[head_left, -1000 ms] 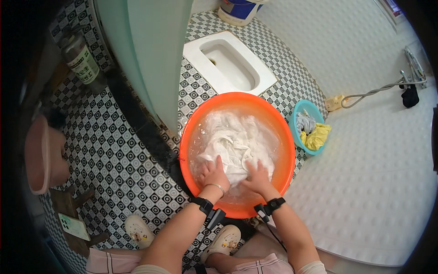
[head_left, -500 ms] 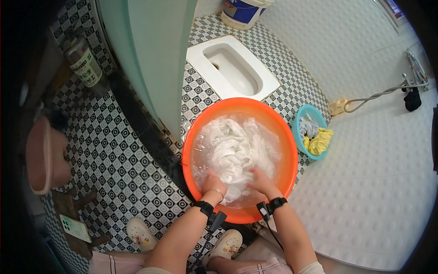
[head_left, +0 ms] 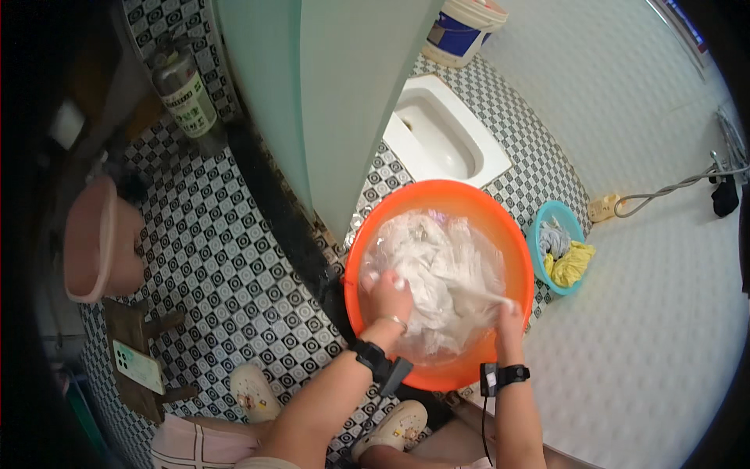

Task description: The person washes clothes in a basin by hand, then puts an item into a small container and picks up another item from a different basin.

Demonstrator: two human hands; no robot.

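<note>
White wet cloth [head_left: 430,270] lies bunched in water in a big orange basin [head_left: 525,258] on the tiled floor. At the basin's near left, my left hand [head_left: 389,298] is closed with bits of white fabric showing at its fingers. My right hand [head_left: 509,322], over the right side, pinches a corner of the same cloth and stretches it out from the heap. Part of the cloth is under water, and its exact kind does not show. A black strap with a small device sits on each wrist.
A small blue basin [head_left: 537,248] with grey and yellow cloths stands to the right. Beyond are a squat toilet [head_left: 492,160] and a white-and-blue bucket [head_left: 461,35]. Left are a glass partition [head_left: 344,102], a pink tub [head_left: 82,242] and a wooden stool [head_left: 129,324] bearing a phone [head_left: 139,367].
My right hand has moved right and drawn a cloth corner out toward the rim. My left hand has risen out of the water, fingers curled on fabric. The whole view has shifted.
</note>
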